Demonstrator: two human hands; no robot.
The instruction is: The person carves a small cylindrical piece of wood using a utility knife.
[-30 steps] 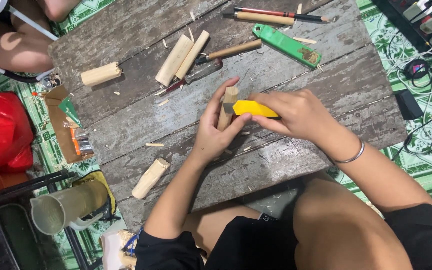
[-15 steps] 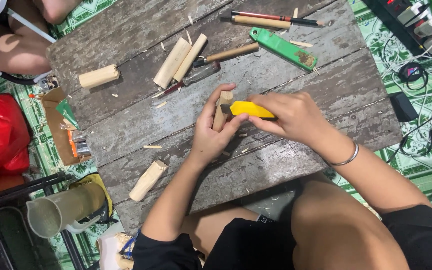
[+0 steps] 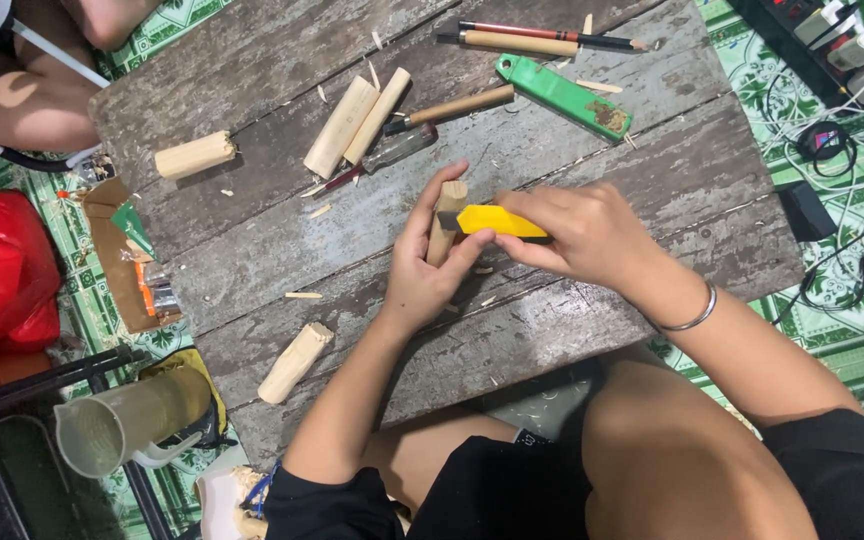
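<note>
while left hand (image 3: pixel 422 270) grips wooden stick (image 3: pixel 444 222) upright, right hand (image 3: pixel 582 235) clenches yellow knife (image 3: pixel 497 221) against it.

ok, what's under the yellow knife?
The wooden stick held upright by the left hand, on the plank table. The right hand covers the knife's rear.

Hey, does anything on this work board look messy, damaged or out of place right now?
Mostly mess: pale wood shavings lie scattered over the weathered board, and the green tool looks rust-stained at one end. The left hand and right hand hold wood piece and yellow knife normally.
</note>
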